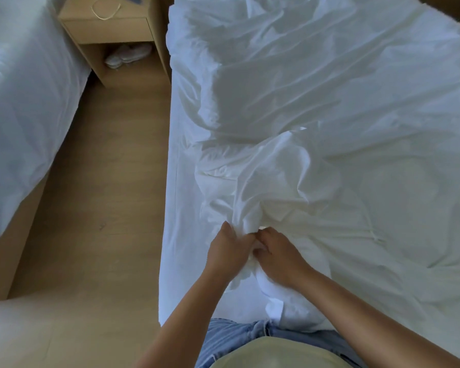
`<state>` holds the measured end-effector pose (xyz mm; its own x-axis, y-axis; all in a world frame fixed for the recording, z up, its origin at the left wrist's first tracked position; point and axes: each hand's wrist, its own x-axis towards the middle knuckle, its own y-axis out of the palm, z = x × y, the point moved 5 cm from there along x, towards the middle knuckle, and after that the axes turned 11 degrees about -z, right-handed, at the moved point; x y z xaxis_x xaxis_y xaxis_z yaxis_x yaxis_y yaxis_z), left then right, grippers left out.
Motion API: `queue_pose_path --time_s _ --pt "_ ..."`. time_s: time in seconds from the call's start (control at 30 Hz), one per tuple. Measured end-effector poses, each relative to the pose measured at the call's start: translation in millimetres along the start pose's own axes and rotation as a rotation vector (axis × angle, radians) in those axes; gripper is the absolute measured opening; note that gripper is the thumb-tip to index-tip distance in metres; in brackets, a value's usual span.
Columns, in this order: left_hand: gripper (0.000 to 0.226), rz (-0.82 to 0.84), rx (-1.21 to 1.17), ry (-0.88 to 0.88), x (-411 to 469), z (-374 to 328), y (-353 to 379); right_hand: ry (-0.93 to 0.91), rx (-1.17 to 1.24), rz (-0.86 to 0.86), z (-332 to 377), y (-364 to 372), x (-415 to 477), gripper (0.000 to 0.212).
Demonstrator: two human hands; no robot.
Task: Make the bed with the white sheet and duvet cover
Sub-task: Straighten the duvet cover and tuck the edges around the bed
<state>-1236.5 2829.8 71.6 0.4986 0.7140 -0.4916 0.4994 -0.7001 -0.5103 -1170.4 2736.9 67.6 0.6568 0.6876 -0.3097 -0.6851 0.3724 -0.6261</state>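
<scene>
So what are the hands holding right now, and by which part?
The left hand and right hand both hold the white duvet cover, pinching a bunched fold at its nearest end.

I see a wooden nightstand (pixel 109 30) with a pale cable (pixel 105 10) looped on its top and white slippers (pixel 128 55) in its open shelf. Left of the nightstand lies a second bed (pixel 24 102); wooden floor (pixel 104 195) stretches in front of it.

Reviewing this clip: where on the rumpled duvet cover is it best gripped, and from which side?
Grip the duvet cover at its gathered near end, coming from the foot of the bed: the cloth narrows into a ridge there, where the left hand and right hand pinch it.
</scene>
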Motion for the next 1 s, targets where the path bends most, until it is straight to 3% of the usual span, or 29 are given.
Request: queue_pose_path --time_s 0.1,0.17,0.27,0.37,0.43,0.5,0.57,0.67,0.77,0.83,0.9,1.0 --pt "0.028 0.039 -0.095 0.05 -8.1 -2.3 -2.1 0.233 0.631 0.201 14.8 8.5 -3.9 0.029" --pt "0.041 0.138 -0.256 0.007 -12.7 -3.3 -5.3 0.321 0.809 0.217 14.2 13.2 -7.5 0.028" --pt "0.048 0.373 -0.402 -0.094 -23.5 2.0 6.8 0.431 0.852 0.073 3.4 16.2 -7.1 0.022" --pt "0.035 0.43 -0.531 -0.149 -26.5 10.3 8.8 0.523 0.851 -0.055 -5.8 16.5 0.9 0.027" --pt "0.029 0.356 -0.618 -0.149 -21.3 20.2 0.7 0.553 0.808 -0.097 -6.8 16.7 5.2 0.03" --pt "0.017 0.148 -0.635 -0.244 -10.6 38.3 -12.7 0.545 0.755 -0.096 -5.2 19.7 6.0 0.027" --pt "0.016 0.058 -0.55 -0.303 -2.2 51.2 -15.9 0.529 0.7 -0.06 -3.3 24.8 1.9 0.027" --pt "0.035 0.063 -0.344 -0.287 8.1 55.3 -16.6 0.484 0.697 -0.063 -3.7 26.7 -3.7 0.025" --pt "0.06 -0.051 0.175 -0.047 18.9 48.2 -25.5 0.444 0.704 -0.14 -3.4 23.0 -4.8 0.017" --pt "0.075 -0.099 0.391 0.053 20.5 42.7 -27.3 0.417 0.687 -0.17 -1.3 21.9 -4.7 0.018" --pt "0.066 -0.025 0.413 0.043 22.1 40.7 -23.8 0.391 0.676 -0.169 0.4 22.5 -5.4 0.022" --pt "0.046 0.086 0.252 -0.057 24.4 42.1 -20.2 0.382 0.695 -0.158 0.8 22.3 -7.7 0.024"
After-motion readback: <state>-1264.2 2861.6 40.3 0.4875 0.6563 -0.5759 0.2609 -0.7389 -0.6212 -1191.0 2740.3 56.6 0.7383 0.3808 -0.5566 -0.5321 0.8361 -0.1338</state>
